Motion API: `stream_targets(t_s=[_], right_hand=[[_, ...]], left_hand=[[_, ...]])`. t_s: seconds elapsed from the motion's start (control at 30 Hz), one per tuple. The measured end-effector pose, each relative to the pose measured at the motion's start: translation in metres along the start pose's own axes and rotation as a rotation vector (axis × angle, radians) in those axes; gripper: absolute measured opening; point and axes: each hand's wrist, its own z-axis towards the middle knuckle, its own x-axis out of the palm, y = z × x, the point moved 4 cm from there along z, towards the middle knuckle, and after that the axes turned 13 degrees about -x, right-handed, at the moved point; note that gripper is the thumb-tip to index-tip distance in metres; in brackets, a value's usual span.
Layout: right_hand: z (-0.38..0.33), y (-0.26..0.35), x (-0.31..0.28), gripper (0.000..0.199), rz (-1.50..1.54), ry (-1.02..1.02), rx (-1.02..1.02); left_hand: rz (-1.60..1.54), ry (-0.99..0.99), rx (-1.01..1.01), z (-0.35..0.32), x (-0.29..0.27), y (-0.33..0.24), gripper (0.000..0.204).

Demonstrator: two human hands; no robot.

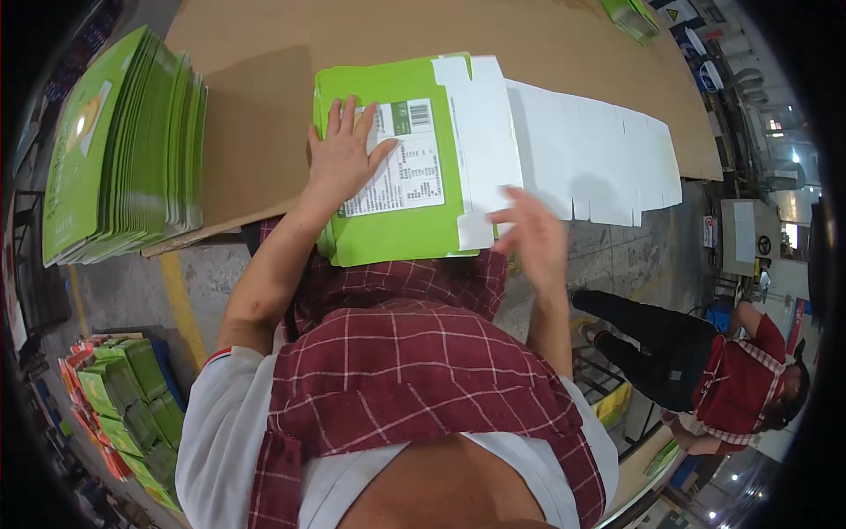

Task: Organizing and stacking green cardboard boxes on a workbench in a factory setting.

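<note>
Carton, flat and green with a white panel along its right side, lies at the bench's near edge and juts past it toward the wearer. The left hand rests on it palm down, fingers spread, partly covering the printed label. The right hand is beside the lower right corner, fingers loosely parted and a little blurred, gripping nothing visible; whether a fingertip touches the panel, I cannot tell. A white strip with slits along its edges extends rightward from beside the carton. On the left of the brown bench stands a row of green cartons; a small green stack sits at the far right. Below are the wearer's checked apron and, lower left, green and orange packs. A co-worker is at right, well apart.
</note>
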Motion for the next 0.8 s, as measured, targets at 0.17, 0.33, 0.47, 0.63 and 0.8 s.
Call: stream_targets(t_s=[0.17, 0.33, 0.47, 0.63, 0.8], right_hand=[[0.05, -0.068, -0.038, 0.053, -0.098, -0.274, -0.003], [0.113, -0.046, 0.017, 0.064, 0.074, 0.157, -0.389], [0.145, -0.028, 0.056, 0.058, -0.991, 0.161, -0.531], [0.065, -0.049, 0.069, 0.061, -1.314, 0.177, -0.584], [-0.041, -0.06, 0.014, 0.055, -0.92, 0.132, -0.532]], left_hand=[[0.054, 0.003, -0.007, 0.003, 0.009, 0.001, 0.066], [0.118, -0.004, 0.006, 0.003, 0.01, -0.002, 0.068], [0.144, -0.013, 0.004, 0.006, 0.01, -0.003, 0.07], [0.113, -0.025, 0.01, 0.007, 0.011, 0.001, 0.069], [0.068, -0.031, 0.034, 0.009, 0.015, 0.002, 0.068]])
